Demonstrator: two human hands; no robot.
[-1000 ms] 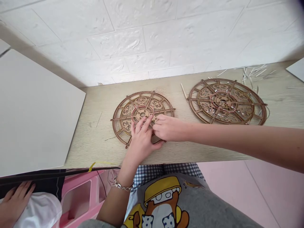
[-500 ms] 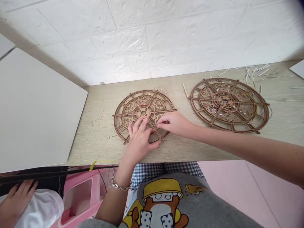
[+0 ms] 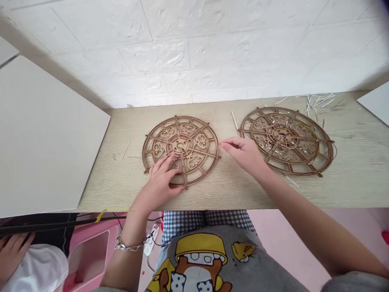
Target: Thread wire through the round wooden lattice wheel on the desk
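A brown round openwork frame (image 3: 197, 177), with scroll cut-outs, spokes and a ring of thin wire round its hub, lies flat on the table. My left hand (image 3: 159, 178) rests on its lower left part with fingers spread, the fingertips close to the hub. Just off the frame's right rim, my right hand (image 3: 243, 154) is raised, thumb and forefinger pinched together. Whatever is in that pinch is too small to make out. A second brown frame (image 3: 325, 152) lies to the right, beyond my right hand, with pale bits and wires scattered over it.
Pale thin strips (image 3: 319, 103) are strewn at the back right of the wooden table (image 3: 121, 186). A cream stick (image 3: 234, 120) lies between the frames. White panels (image 3: 54, 134) stand at both sides. Another person's hand (image 3: 15, 247) and a pink stool (image 3: 91, 255) are at lower left.
The left frame has turned clockwise, and my left hand has moved left with it. My right hand has drawn away from the frame's inner part to beyond its right rim.
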